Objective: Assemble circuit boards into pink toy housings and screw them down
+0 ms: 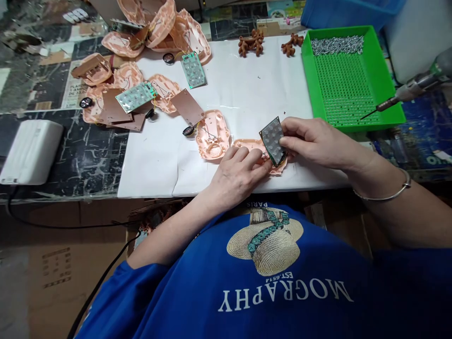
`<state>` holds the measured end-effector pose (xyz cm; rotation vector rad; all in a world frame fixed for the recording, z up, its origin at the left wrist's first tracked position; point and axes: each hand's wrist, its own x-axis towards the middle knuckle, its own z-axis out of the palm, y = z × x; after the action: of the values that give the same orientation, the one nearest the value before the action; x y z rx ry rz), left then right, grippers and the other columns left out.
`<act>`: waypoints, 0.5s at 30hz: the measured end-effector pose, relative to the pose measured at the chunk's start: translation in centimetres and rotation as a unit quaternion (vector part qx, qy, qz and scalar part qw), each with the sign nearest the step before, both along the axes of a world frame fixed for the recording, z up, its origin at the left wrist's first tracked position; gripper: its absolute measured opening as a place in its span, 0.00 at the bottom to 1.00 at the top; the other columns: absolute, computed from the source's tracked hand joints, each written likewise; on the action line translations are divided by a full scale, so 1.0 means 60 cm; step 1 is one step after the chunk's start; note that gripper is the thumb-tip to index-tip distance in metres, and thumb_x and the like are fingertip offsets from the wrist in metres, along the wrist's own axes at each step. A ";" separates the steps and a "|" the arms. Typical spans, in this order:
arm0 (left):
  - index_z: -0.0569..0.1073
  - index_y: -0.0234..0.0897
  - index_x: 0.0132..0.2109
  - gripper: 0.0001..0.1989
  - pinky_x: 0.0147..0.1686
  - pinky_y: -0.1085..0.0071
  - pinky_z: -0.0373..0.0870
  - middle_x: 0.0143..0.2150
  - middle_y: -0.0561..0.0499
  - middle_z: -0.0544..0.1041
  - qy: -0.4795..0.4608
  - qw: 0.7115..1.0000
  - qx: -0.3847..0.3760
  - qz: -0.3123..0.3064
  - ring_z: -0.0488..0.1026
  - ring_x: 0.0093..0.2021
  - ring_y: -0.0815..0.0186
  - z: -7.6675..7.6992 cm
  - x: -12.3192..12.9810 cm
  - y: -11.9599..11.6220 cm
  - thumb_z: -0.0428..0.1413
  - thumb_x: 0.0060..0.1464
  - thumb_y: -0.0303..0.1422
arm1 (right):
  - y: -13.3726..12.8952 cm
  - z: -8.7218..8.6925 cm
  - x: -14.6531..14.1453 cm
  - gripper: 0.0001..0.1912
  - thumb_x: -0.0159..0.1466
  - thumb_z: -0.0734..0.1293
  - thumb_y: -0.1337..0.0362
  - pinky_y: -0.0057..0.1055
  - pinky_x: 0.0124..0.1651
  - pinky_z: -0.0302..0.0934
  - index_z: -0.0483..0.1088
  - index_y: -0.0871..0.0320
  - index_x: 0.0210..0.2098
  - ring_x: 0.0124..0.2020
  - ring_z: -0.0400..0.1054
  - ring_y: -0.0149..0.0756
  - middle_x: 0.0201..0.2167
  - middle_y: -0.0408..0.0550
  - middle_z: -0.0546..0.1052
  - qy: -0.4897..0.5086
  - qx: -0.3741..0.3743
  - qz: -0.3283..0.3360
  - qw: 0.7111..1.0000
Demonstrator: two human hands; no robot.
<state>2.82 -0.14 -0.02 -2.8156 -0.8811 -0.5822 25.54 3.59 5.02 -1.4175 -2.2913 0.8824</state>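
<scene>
My right hand [314, 141] pinches the edge of a circuit board [273, 141] that carries a grey sheet of round buttons and is tilted up. Below it, on the white sheet, lies a pink plastic shell [249, 146], partly covered by my hands. My left hand [240, 172] rests over that shell, fingers bent, their tips near the board's lower corner. Whatever those fingertips hold is hidden. Just left sits another open pink shell [213, 134], with a small black speaker [188, 131] and a brown board [188, 107] beside it.
A green tray [391, 101] of screws stands at the right, with a power screwdriver [406, 92] reaching over it. Brown plastic parts [251, 44] lie at the back. More pink shells [160, 28] and boards [136, 96] are piled at the left, past a white box [33, 150].
</scene>
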 end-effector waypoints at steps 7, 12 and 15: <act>0.74 0.39 0.51 0.09 0.43 0.62 0.62 0.45 0.46 0.75 -0.009 1.000 0.008 -0.003 0.67 0.42 0.60 -0.001 0.000 0.001 0.52 0.67 0.34 | -0.005 0.005 -0.011 0.07 0.63 0.61 0.63 0.33 0.34 0.50 0.67 0.57 0.30 0.26 0.59 0.35 0.23 0.43 0.67 -0.044 0.049 -0.013 0.998; 0.74 0.40 0.52 0.10 0.43 0.62 0.62 0.44 0.46 0.74 -0.012 1.000 0.009 -0.004 0.66 0.41 0.60 0.000 0.001 0.001 0.52 0.67 0.34 | -0.007 0.009 -0.012 0.07 0.63 0.62 0.63 0.32 0.32 0.50 0.65 0.56 0.29 0.25 0.58 0.34 0.21 0.42 0.66 -0.053 0.060 -0.004 0.997; 0.74 0.40 0.51 0.09 0.43 0.62 0.62 0.44 0.46 0.74 -0.011 1.000 0.008 -0.005 0.66 0.41 0.60 0.000 0.001 0.001 0.52 0.67 0.34 | -0.004 0.010 -0.013 0.07 0.64 0.62 0.63 0.33 0.32 0.50 0.64 0.55 0.28 0.25 0.59 0.34 0.21 0.42 0.66 -0.054 0.055 -0.005 0.997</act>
<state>2.87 -0.07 0.01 -2.8067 -0.8626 -0.6202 24.77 3.38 5.62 -1.4618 -2.3690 0.6791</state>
